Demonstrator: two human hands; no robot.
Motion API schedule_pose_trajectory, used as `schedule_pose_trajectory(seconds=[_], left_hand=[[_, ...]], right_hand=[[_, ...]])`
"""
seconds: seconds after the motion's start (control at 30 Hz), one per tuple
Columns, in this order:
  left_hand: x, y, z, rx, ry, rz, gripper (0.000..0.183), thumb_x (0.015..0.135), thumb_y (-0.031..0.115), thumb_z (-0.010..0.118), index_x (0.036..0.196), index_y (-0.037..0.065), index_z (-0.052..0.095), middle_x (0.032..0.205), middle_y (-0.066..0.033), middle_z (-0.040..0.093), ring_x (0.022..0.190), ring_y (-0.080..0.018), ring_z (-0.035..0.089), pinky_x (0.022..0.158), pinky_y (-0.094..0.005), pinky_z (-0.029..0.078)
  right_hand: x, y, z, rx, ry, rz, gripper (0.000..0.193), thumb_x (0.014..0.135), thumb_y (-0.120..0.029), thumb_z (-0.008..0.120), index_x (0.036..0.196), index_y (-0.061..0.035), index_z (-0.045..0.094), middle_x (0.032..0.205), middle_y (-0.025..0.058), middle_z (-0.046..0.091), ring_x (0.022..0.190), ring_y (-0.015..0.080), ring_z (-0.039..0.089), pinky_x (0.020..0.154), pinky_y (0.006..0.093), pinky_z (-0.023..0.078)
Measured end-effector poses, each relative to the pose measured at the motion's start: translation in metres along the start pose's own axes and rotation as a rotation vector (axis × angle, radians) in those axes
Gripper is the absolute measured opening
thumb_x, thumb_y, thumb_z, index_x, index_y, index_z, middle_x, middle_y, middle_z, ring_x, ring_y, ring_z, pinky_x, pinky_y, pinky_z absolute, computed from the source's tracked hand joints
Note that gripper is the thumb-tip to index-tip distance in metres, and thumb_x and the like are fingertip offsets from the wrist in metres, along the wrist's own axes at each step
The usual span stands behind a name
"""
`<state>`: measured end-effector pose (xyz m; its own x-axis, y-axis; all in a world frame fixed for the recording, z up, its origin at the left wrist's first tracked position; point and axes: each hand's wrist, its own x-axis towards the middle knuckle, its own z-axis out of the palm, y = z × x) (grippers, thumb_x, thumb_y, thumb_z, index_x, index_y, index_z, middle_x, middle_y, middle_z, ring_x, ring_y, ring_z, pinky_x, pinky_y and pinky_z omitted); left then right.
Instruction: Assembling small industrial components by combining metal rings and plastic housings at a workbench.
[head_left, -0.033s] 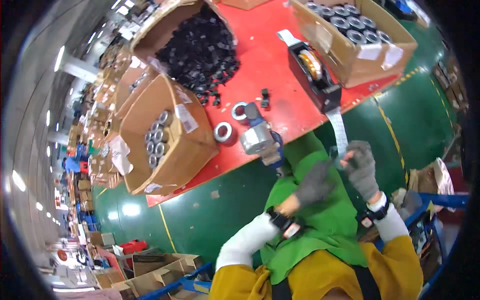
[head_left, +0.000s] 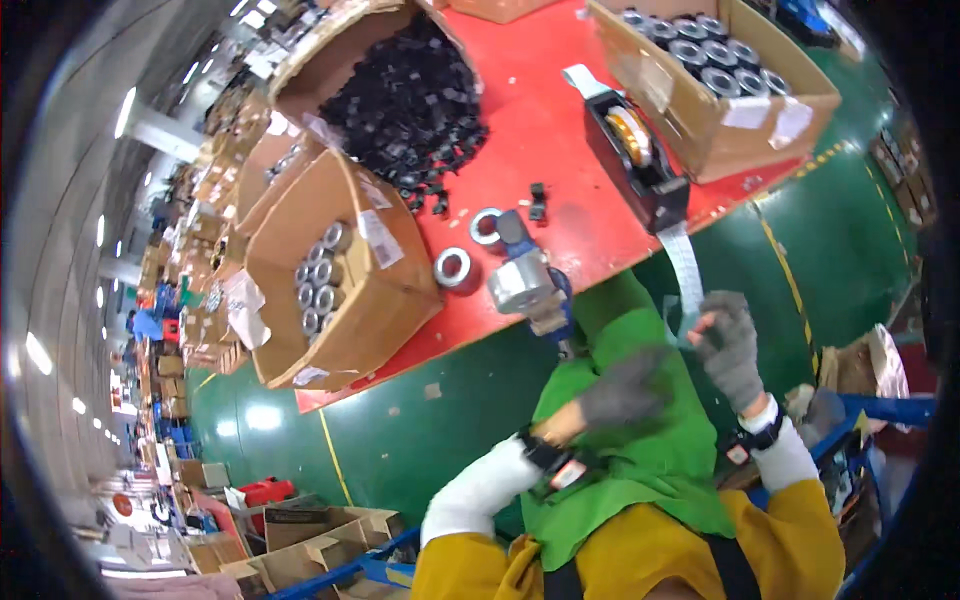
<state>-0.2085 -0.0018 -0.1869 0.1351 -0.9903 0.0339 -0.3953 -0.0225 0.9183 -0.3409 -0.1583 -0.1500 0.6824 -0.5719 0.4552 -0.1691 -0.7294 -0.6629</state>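
Note:
My right hand (head_left: 730, 350), in a grey fingerless glove, has its fingers curled at the lower end of a pale label strip (head_left: 683, 270). The strip hangs from a black tape dispenser (head_left: 640, 165) over the table edge. To its left, my gloved left hand (head_left: 628, 388) is over the green apron (head_left: 650, 440). Motion smears its fingers, so whatever they hold cannot be made out. A silver cylindrical part (head_left: 520, 284) sits in a blue clamp-like fixture (head_left: 560, 290) at the table's near edge. Two metal rings (head_left: 454, 268) stand beside it.
A carton (head_left: 340, 290) of metal rings stands at the table's left, another carton (head_left: 720, 120) at the far right. Black clips (head_left: 410, 110) spill from a box onto the red table (head_left: 530, 80). A blue rail (head_left: 890, 405) lies right of my arm.
My left hand has drawn slightly back toward me, away from the right hand. The whole view has shifted a little. My right hand stays by the strip.

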Motion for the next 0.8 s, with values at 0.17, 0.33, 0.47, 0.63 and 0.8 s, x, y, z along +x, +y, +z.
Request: schedule_pose_trajectory(seconds=[0.17,0.33,0.47,0.63,0.8], left_hand=[[-0.030,0.107,-0.168,-0.084,-0.401,0.056,0.035,0.086,0.016,0.054,0.118,0.002,0.053,0.112,-0.0121,0.058,0.107,-0.0235,0.054,0.091,-0.0349,0.042],[0.049,0.049,-0.261,0.690,0.758,-0.035,0.028,0.082,0.010,0.050,0.109,0.003,0.058,0.098,-0.0207,0.061,0.089,-0.0316,0.061,0.076,-0.0366,0.048],[0.088,-0.053,-0.279,0.955,0.738,-0.692,0.025,0.080,0.013,0.052,0.101,0.005,0.062,0.113,-0.0224,0.052,0.093,-0.0359,0.060,0.075,-0.0434,0.052],[0.101,-0.095,-0.278,0.994,0.598,-0.827,0.026,0.081,0.014,0.053,0.105,0.007,0.061,0.114,-0.0206,0.052,0.099,-0.0357,0.058,0.078,-0.0431,0.051],[0.100,-0.078,-0.281,0.933,0.543,-0.773,0.021,0.081,0.012,0.054,0.099,0.006,0.062,0.104,-0.0182,0.057,0.099,-0.0347,0.058,0.080,-0.0420,0.050]], right_hand=[[-0.002,-0.002,-0.010,0.151,-0.057,0.139,0.020,0.063,-0.003,0.070,0.074,-0.0068,0.054,0.091,0.0083,0.053,0.089,0.0244,0.052,0.081,0.0350,0.042],[-0.019,0.021,-0.007,0.341,-0.146,0.299,0.020,0.070,-0.009,0.067,0.075,-0.0059,0.048,0.090,0.0070,0.047,0.086,0.0216,0.049,0.081,0.0317,0.038],[-0.017,0.046,0.019,0.311,-0.137,0.135,0.020,0.068,-0.005,0.066,0.076,-0.0062,0.047,0.084,0.0063,0.048,0.083,0.0219,0.048,0.081,0.0325,0.038],[-0.006,0.050,0.019,0.231,-0.154,0.174,0.022,0.066,-0.001,0.065,0.078,-0.0065,0.048,0.078,0.0051,0.048,0.081,0.0205,0.048,0.080,0.0331,0.038],[0.000,0.056,0.021,0.225,-0.205,0.035,0.020,0.068,0.000,0.062,0.080,-0.0071,0.048,0.078,0.0049,0.048,0.074,0.0189,0.048,0.072,0.0301,0.040]])
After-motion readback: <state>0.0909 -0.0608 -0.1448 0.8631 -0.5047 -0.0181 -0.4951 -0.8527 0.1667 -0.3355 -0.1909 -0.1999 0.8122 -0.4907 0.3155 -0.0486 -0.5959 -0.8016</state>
